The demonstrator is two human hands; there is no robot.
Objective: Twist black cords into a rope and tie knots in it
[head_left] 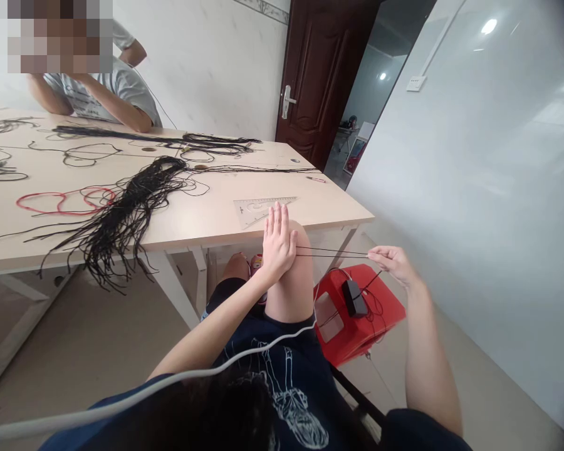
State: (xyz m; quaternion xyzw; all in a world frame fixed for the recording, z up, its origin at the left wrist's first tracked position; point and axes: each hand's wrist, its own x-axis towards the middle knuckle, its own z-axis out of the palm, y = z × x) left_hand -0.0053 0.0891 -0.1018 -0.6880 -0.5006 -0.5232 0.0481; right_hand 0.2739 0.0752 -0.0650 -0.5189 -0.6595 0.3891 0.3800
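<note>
My left hand (278,247) lies flat against my raised knee (299,285), its fingers stretched out together toward the table. Two thin black strands of cord (331,252) run from beside its palm across to my right hand (392,262). How the cord lies under the left palm is hidden. My right hand pinches the far end of the strands between thumb and fingers, out to the right of the knee, and a short tail hangs below it. The strands look taut and nearly level. A clear set square (251,212) lies on the table just beyond my left fingertips.
A large bundle of black cords (136,203) hangs over the near edge of the table (207,222), beside a red cord (56,202). On my right stands a red stool (357,332) with a black box (355,298) on it. A white cable (178,378) crosses my lap. Another person (117,94) sits opposite.
</note>
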